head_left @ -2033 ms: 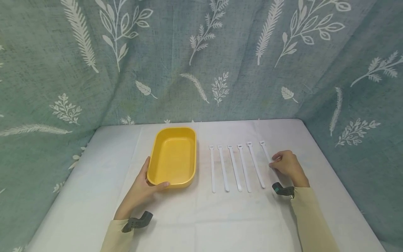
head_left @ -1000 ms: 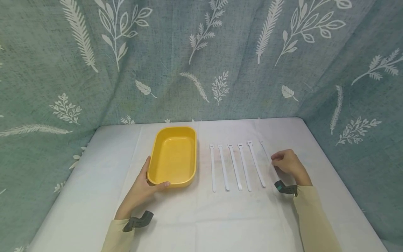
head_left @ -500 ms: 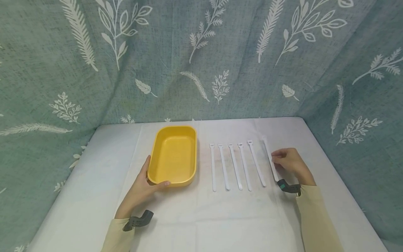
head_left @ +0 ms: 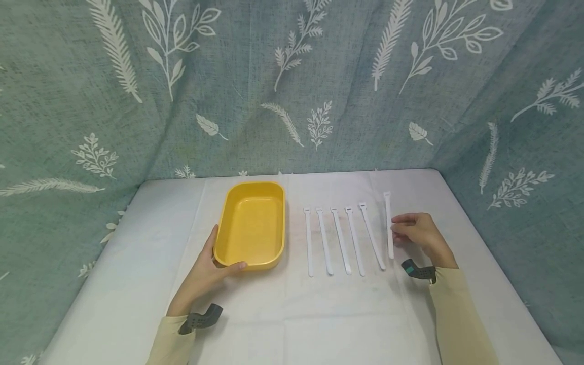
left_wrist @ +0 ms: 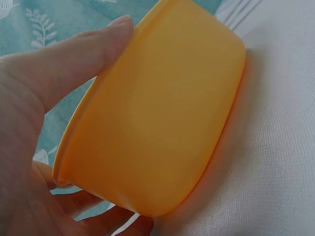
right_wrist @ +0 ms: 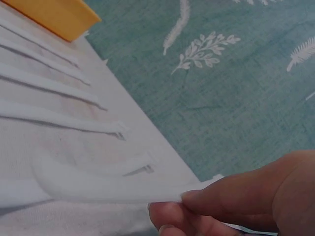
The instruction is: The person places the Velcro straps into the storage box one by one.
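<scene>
In the head view my left hand (head_left: 207, 274) holds the near left corner of a yellow plastic tub (head_left: 254, 228). The left wrist view puts the thumb along the tub's rim, with the other fingers round its side (left_wrist: 157, 113). On the right, my right hand (head_left: 421, 235) pinches a white cable tie (head_left: 388, 210) with a slotted head, which points toward the back of the table. In the right wrist view thumb and fingertips grip this tie (right_wrist: 113, 189) partway along, its rounded tail raised over the cloth. Nothing lies inside the tub.
Several more white cable ties (head_left: 338, 238) lie in a row between the tub and my right hand, slotted heads to the back. A white cloth (head_left: 337, 324) covers the table. Green leaf-patterned curtains (head_left: 255, 137) hang behind the table and along both sides.
My right hand has lifted the rightmost tie off the cloth and turned it from slanted to nearly straight. The left hand and the tub have not moved.
</scene>
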`<state>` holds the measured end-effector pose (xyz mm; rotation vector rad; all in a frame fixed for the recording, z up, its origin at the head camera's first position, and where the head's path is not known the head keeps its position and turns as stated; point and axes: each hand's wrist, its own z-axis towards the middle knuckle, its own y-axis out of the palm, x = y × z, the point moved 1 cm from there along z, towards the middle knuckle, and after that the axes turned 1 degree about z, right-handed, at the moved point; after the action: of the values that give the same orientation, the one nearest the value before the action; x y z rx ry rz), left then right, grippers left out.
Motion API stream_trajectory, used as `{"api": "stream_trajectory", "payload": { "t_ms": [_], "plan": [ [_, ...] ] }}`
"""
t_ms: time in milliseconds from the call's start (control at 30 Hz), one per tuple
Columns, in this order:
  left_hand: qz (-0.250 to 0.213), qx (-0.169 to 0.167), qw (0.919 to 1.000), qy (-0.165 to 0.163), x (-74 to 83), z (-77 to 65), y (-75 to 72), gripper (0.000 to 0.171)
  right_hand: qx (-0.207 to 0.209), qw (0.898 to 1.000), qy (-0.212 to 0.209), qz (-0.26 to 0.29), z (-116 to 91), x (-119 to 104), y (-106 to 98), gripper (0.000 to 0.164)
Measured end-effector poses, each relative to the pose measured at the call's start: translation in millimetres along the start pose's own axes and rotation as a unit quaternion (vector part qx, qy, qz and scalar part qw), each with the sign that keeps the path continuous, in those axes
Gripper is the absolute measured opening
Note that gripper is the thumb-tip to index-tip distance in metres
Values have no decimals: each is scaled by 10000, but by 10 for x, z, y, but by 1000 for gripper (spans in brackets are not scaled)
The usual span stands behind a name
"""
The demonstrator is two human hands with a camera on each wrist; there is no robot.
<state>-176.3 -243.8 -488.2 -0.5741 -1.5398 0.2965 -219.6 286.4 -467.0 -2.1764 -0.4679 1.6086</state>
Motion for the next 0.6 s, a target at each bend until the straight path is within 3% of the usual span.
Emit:
{"api": "stream_trajectory", "payload": {
  "t_ms": [600],
  "plan": [
    [38,-24,9998,-168,16,-24,-14,130,44,9954,-214,931,-36,-159,88,44]
  ]
}}
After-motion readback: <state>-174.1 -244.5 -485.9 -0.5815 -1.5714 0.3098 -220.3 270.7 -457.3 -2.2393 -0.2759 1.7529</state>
